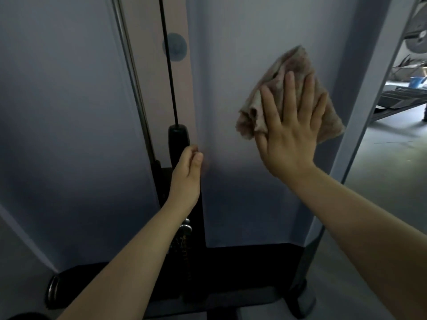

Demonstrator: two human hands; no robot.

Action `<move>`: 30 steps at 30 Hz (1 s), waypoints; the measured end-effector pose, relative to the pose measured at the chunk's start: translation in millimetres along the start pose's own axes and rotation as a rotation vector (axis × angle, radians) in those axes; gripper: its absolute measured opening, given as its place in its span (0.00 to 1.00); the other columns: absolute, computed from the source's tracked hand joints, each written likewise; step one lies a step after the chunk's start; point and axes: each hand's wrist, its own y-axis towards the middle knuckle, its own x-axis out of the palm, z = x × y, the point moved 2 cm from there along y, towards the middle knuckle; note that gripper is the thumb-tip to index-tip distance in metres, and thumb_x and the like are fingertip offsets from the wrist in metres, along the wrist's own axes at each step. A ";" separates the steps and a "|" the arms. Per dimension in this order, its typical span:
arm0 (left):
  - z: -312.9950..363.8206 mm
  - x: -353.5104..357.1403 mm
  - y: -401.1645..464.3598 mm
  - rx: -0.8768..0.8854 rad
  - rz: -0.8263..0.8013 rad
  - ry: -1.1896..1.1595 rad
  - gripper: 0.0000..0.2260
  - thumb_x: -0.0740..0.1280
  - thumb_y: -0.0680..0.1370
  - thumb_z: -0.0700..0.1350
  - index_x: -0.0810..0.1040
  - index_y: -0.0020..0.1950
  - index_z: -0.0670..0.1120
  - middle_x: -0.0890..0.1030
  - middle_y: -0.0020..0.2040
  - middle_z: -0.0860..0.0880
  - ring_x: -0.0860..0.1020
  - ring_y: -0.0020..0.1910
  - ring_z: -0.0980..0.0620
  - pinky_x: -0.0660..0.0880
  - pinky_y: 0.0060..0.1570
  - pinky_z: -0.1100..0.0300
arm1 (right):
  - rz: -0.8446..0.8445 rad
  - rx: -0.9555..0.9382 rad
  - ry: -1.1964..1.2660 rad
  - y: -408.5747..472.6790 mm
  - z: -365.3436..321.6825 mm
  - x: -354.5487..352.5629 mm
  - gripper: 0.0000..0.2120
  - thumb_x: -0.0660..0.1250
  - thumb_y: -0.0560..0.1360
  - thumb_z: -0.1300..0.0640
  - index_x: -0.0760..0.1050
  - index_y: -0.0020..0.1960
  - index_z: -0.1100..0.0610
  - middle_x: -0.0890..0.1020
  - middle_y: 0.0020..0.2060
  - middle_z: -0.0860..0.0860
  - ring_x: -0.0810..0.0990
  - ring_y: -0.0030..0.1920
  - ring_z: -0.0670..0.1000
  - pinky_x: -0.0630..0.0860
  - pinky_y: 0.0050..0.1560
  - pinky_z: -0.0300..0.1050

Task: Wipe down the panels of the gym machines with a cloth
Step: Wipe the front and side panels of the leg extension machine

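Cloth [298,88]: dusty pink-beige, mottled w/ darker brownish patches. Right panel [249,192]: plain pale grey-blue, darkening to shadowy blue-grey lower down. Left panel [64,112]: same grey-blue, no pattern. Strip [180,88] btwn panels: pale pink, w/ round blue-grey sticker [174,47]. Cable [168,65]: black. Guide rod [131,72]: silvery grey. Weight stack top [178,137]: glossy black. Base [242,273]: black. Floor [381,172]: grey-green. Bucket [417,81] far right: blue.
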 end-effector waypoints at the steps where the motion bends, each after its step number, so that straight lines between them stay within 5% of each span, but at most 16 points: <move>1: 0.1 2.4 -0.8 0.015 0.023 0.015 0.14 0.53 0.82 0.45 0.71 0.63 0.42 0.77 0.54 0.48 0.76 0.51 0.53 0.69 0.52 0.69 | 0.003 0.020 0.000 -9.9 -6.0 3.1 0.24 0.51 0.79 0.46 0.59 0.74 0.52 0.63 0.71 0.63 0.55 0.70 0.69 0.47 0.69 0.64; 5: -1.9 7.0 -0.1 0.030 0.069 0.072 0.16 0.52 0.82 0.46 0.69 0.66 0.41 0.76 0.58 0.44 0.74 0.57 0.49 0.68 0.54 0.65 | -0.170 -0.284 -0.008 -101.0 -23.9 18.7 0.32 0.56 0.74 0.45 0.51 0.76 0.48 0.47 0.76 0.58 0.50 0.71 0.64 0.42 0.70 0.65; 11: -2.9 10.4 -3.6 0.039 0.113 0.101 0.17 0.51 0.82 0.47 0.68 0.67 0.40 0.75 0.61 0.41 0.74 0.60 0.45 0.69 0.63 0.52 | -0.252 -0.675 -0.031 -133.2 1.6 13.2 0.28 0.56 0.72 0.50 0.58 0.72 0.46 0.61 0.70 0.50 0.51 0.72 0.58 0.39 0.72 0.60; 16: -2.8 14.9 -7.1 0.065 0.156 0.102 0.16 0.50 0.82 0.47 0.68 0.65 0.41 0.77 0.56 0.42 0.75 0.55 0.46 0.70 0.56 0.56 | -0.120 -0.035 0.024 -28.5 21.9 -2.8 0.29 0.56 0.74 0.49 0.55 0.74 0.54 0.61 0.72 0.63 0.55 0.70 0.69 0.46 0.69 0.65; 18: -3.3 16.8 -7.8 0.069 0.173 0.115 0.16 0.50 0.83 0.47 0.68 0.65 0.41 0.77 0.55 0.43 0.75 0.54 0.47 0.70 0.53 0.59 | -0.105 0.085 0.018 -26.2 19.3 -2.1 0.29 0.55 0.76 0.49 0.54 0.74 0.56 0.60 0.72 0.65 0.55 0.70 0.71 0.44 0.69 0.65; 23: -4.9 17.3 -6.3 0.078 0.208 0.156 0.17 0.50 0.83 0.46 0.68 0.66 0.40 0.77 0.57 0.41 0.75 0.55 0.45 0.69 0.56 0.58 | -0.246 -0.225 -0.001 -133.2 8.5 10.8 0.34 0.55 0.74 0.46 0.47 0.77 0.50 0.56 0.71 0.59 0.43 0.74 0.64 0.37 0.71 0.61; 27: -6.8 14.9 -7.7 0.083 0.225 0.170 0.17 0.50 0.83 0.45 0.68 0.67 0.40 0.77 0.58 0.40 0.75 0.56 0.44 0.70 0.58 0.56 | -0.268 -0.543 -0.054 -146.2 38.9 4.6 0.27 0.54 0.74 0.48 0.57 0.72 0.48 0.62 0.70 0.52 0.57 0.71 0.61 0.40 0.73 0.57; 30: -5.2 16.9 -9.0 0.112 0.257 0.179 0.15 0.50 0.83 0.43 0.69 0.64 0.39 0.76 0.50 0.42 0.74 0.47 0.47 0.66 0.44 0.65 | -0.146 -0.230 -0.057 -93.2 61.1 -5.0 0.26 0.54 0.76 0.48 0.59 0.72 0.52 0.60 0.70 0.58 0.58 0.69 0.66 0.47 0.71 0.64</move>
